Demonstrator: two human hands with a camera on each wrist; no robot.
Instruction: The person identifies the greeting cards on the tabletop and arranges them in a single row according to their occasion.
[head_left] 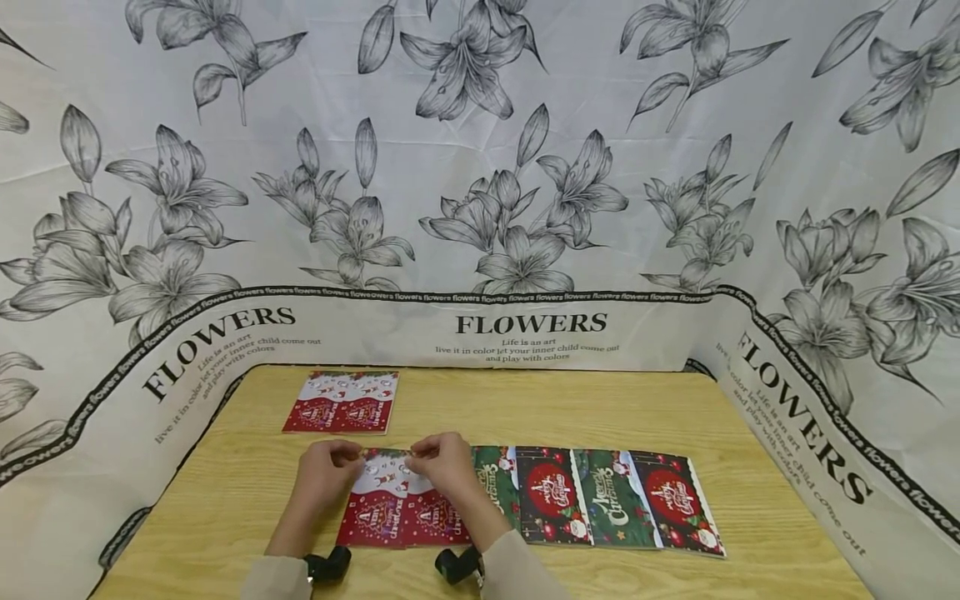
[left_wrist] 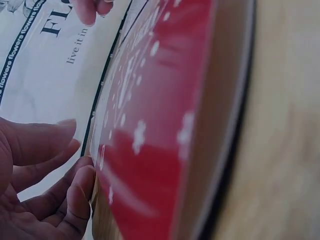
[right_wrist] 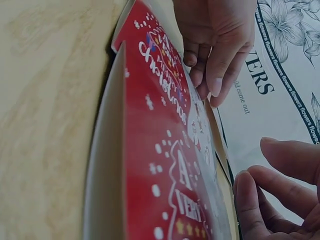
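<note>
Two red-and-white Christmas cards lie side by side on the table in the head view, a left card (head_left: 372,508) and a right card (head_left: 431,518). My left hand (head_left: 324,475) is at the upper left edge of the left card. In the left wrist view its bent fingers (left_wrist: 80,192) touch the card's edge, thumb held apart. Over the upper part of the right card is my right hand (head_left: 448,465). The right wrist view shows its thumb (right_wrist: 292,157) away from its fingers, which are beside the card's far edge. Part of the right card is hidden under that hand and wrist.
Further back lies another pair of red-and-white cards (head_left: 341,402). To the right, in the same row, are green cards (head_left: 617,500) alternating with dark cards with red circles (head_left: 555,492). A flower-printed cloth (head_left: 525,333) walls the wooden table (head_left: 562,408).
</note>
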